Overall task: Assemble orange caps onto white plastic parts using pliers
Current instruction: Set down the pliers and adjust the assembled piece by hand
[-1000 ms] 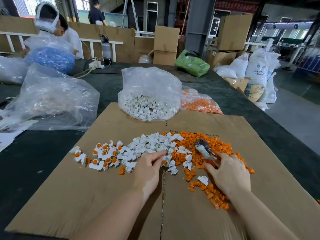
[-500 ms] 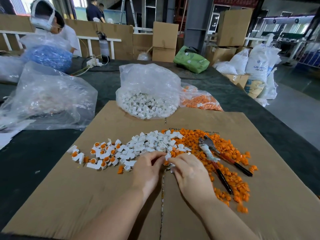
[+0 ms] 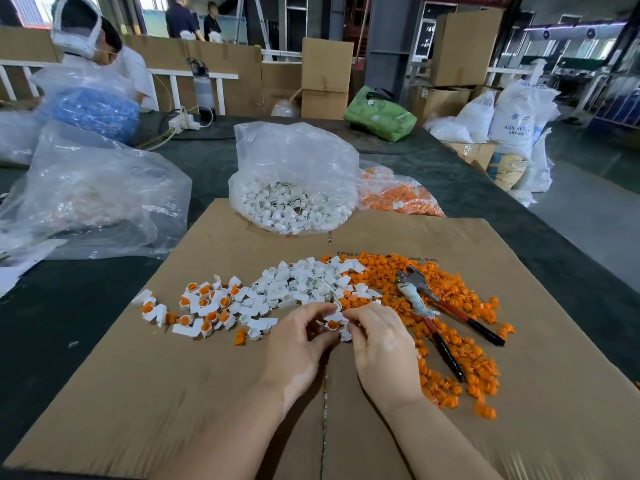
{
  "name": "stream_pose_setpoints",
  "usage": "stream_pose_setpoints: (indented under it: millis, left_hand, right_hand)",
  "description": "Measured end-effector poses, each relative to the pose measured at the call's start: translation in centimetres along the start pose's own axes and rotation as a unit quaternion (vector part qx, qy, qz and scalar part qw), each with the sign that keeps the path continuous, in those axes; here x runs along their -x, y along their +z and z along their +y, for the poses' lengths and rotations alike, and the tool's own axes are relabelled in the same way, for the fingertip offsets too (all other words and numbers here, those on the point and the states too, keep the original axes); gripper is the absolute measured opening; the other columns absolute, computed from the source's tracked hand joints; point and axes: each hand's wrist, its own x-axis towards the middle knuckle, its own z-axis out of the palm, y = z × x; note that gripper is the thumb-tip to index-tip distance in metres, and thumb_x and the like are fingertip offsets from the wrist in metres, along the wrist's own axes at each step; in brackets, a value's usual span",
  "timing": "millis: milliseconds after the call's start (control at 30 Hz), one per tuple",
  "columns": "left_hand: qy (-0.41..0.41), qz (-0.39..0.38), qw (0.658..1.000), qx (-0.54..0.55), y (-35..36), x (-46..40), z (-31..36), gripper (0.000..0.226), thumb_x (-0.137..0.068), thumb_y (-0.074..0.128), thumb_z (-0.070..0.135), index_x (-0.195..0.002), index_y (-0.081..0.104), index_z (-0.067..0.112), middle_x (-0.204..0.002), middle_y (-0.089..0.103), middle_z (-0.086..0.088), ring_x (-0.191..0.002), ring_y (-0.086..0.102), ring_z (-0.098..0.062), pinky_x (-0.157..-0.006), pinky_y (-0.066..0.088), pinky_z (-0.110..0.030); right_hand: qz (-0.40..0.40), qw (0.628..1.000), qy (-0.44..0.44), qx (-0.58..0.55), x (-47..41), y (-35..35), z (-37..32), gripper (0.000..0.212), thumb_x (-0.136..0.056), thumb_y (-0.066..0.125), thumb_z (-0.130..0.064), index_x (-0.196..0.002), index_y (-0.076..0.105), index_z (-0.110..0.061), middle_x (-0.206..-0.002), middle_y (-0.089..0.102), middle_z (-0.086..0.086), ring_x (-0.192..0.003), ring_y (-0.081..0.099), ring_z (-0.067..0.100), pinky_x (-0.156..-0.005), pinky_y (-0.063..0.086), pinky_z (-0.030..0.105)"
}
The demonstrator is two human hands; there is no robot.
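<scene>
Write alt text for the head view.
Both hands, left hand and right hand, pinch a white part with an orange cap over a cardboard sheet. Pliers lie unheld on loose orange caps to the right.

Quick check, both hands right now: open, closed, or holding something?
Left hand: closed, pinching a white plastic part with an orange cap in it.
Right hand: closed, pinching the same part from the other side.
</scene>
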Motion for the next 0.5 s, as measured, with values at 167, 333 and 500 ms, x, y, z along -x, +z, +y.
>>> stream_pose_setpoints:
  millis: [167,333,500]
  left_hand:
    - [0.009,0.000,1.000,-0.009,-0.02,0.09,0.03,0.032,-0.080,0.073,0.012,-0.105,0.066,0.030,-0.092,0.063,0.019,-0.080,0.057,0.006,-0.072,0.042,-0.004]
    - [0.012,0.006,1.000,-0.017,0.15,0.08,-0.08,0.031,-0.080,0.073,0.012,-0.104,0.067,0.030,-0.095,0.064,0.018,-0.088,0.057,0.007,-0.075,0.039,-0.001]
    - [0.037,0.024,0.998,-0.042,0.34,0.23,-0.10,0.032,-0.082,0.071,0.012,-0.107,0.065,0.032,-0.091,0.058,0.019,-0.087,0.056,-0.001,-0.075,0.042,-0.007]
  right_hand:
    - [-0.002,1.000,-0.023,-0.009,0.18,-0.09,-0.09,0.019,-0.072,0.074,0.006,-0.086,0.071,-0.006,-0.082,0.066,0.002,-0.079,0.062,0.018,-0.072,0.050,0.022]
    - [-0.013,0.999,-0.045,0.007,0.18,-0.15,-0.16,0.014,-0.071,0.079,-0.001,-0.078,0.071,-0.009,-0.078,0.064,0.001,-0.073,0.061,0.018,-0.066,0.052,0.027]
    - [-0.008,0.999,-0.036,0.001,0.09,-0.18,-0.34,0.005,-0.078,0.074,-0.005,-0.077,0.069,-0.008,-0.076,0.064,0.001,-0.071,0.059,0.019,-0.066,0.049,0.028]
